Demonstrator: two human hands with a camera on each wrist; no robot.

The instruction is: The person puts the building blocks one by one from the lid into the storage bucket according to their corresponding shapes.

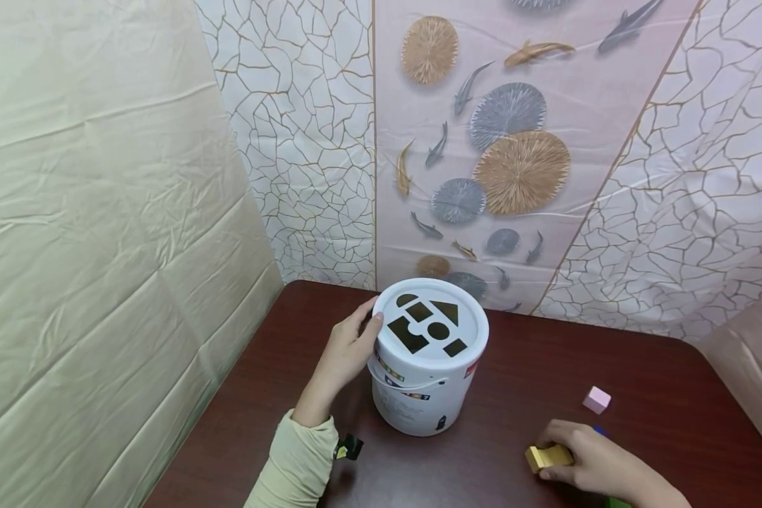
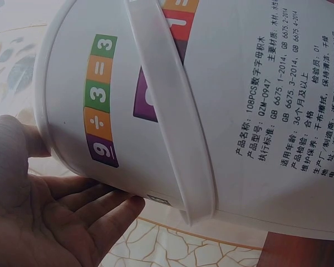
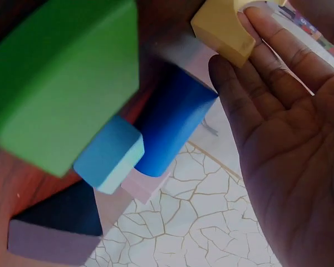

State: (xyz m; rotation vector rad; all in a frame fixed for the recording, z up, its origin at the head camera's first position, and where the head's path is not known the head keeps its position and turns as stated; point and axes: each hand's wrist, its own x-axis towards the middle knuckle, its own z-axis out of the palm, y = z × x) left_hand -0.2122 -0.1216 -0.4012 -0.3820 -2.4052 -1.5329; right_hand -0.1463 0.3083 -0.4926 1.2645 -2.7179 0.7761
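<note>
Right grip point(image 1: 581, 451): pinching the yellow block point(image 1: 555, 457), fingertips and thumb on its sides, curved notch exposed. Block sits low over the right front of the worktop point(image 1: 508, 416); can't tell if it's touching down or just clear.

Handling guess: light, rigid, painted wood or similar. Won't squash, low break risk, though smooth faces could skate if held only by the edges. Best hold: flat opposing faces, thumb against fingers, as now. I'd keep fingertips out of the notch so the outline stays free and the block doesn't twist.

Left grip point(image 1: 351, 342): not clenched. Thumb at the lid rim, fingers fairly straight along the wall of the white bucket point(image 1: 413, 413), reads as steadying it. Bucket stands upright; probably thin plastic, stiff at the rim, slick on the wall. Brace at the rim; the loose handle point(image 2: 181, 156) hanging across the side would be a poor hold.

Further out: lid point(image 1: 470, 321) is on, with dark cutouts point(image 1: 439, 331), one of them notched. Pink cube point(image 1: 597, 400) lies beyond the right grip. Right wrist view also has a blue rounded block point(image 3: 175, 125), light-blue block point(image 3: 108, 156), big green block point(image 3: 72, 83) and dark triangular block point(image 3: 61, 211), bunched close.
</note>
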